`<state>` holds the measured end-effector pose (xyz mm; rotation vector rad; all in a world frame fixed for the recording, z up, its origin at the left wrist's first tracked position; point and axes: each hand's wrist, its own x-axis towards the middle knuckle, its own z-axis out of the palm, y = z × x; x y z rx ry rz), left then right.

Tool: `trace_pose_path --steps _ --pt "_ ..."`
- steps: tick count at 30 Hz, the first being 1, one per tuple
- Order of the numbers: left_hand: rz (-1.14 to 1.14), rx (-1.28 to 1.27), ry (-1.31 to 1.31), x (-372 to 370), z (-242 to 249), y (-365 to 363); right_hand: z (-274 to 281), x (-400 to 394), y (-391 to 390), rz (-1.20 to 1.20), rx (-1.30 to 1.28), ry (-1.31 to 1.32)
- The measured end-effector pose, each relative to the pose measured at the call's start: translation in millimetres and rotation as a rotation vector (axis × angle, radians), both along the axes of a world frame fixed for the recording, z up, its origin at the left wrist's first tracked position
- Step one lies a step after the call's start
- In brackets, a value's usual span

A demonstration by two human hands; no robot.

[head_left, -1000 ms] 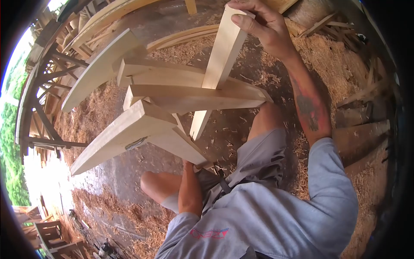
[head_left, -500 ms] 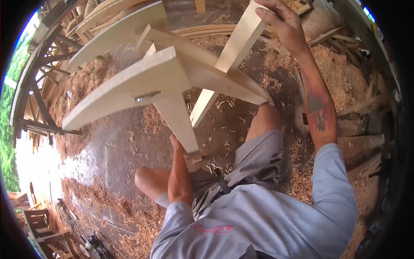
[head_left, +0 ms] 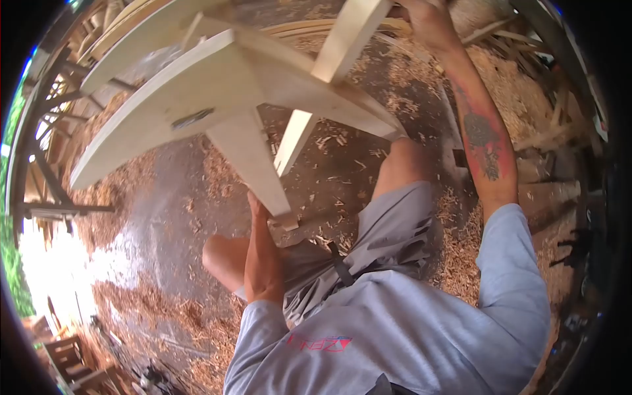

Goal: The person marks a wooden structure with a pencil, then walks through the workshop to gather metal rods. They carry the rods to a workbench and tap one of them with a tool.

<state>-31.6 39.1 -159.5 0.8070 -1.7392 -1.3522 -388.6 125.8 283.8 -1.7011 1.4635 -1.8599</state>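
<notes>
A pale wooden chair frame (head_left: 283,85), with broad curved side pieces and slanting legs, fills the upper middle of the head view. It is tilted, and one pointed end reaches my right knee. My right hand (head_left: 426,18) grips the upper end of a square post at the top; part of the hand lies at the picture's edge. My left hand (head_left: 255,201) is low on the frame, against a tapering leg, its fingers mostly hidden behind the wood. A dark slot-like mark shows on the nearest curved piece.
Wood shavings (head_left: 454,263) lie over the dark floor (head_left: 164,171). Another curved board (head_left: 131,49) and stacked timber stand at upper left. More lumber (head_left: 543,197) is along the right side. Wooden items and a dark tool-like object (head_left: 155,376) sit at lower left.
The chair frame has shifted left and up in the picture, and both hands have moved with it. My right hand is now partly cut off at the top.
</notes>
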Motion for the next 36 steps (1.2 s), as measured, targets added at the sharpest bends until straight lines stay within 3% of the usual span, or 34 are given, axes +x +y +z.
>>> trace_pose_path --steps 3,7,9,11,13,15,18,20,23,26,32,36 --pt "-0.016 -0.193 -0.099 -1.6 -13.3 3.1 1.1 8.6 4.8 0.02 0.066 -0.149" --pt "0.017 0.079 -0.2 -2.2 -40.5 -0.2 -3.7 -6.1 -4.7 0.058 0.056 -0.064" --pt "0.007 0.183 -0.248 -4.9 -42.2 -1.5 -8.3 -10.1 -11.8 0.12 -0.073 0.002" --pt "-0.032 0.341 -0.245 -10.4 -36.2 1.9 -1.7 -12.1 -2.9 0.107 0.077 -0.031" --pt "-0.044 0.633 -0.208 -13.3 -25.3 10.4 7.9 -14.5 7.9 0.035 0.1 0.114" --pt "-0.042 0.564 -0.098 -9.3 -35.4 15.9 4.3 -15.7 13.5 -0.002 0.156 0.112" --pt "0.045 0.674 -0.316 4.1 -28.9 24.5 9.1 -16.7 21.0 -0.024 0.188 0.201" --pt "-0.039 0.462 -0.025 19.5 -57.5 29.5 12.0 -17.2 22.3 -0.059 0.164 0.283" --pt "-0.11 0.484 -0.075 30.4 -70.6 22.2 12.6 -18.6 19.7 -0.069 0.161 0.387" --pt "-0.054 0.52 -0.024 16.2 -41.7 33.9 18.7 -13.2 24.4 -0.112 0.177 0.452" --pt "0.056 0.665 -0.102 4.9 -28.1 31.6 16.7 -16.4 19.8 -0.24 0.231 0.584" --pt "0.123 0.711 -0.128 -1.4 -11.6 38.1 8.2 -19.9 33.0 -0.303 0.133 0.646"
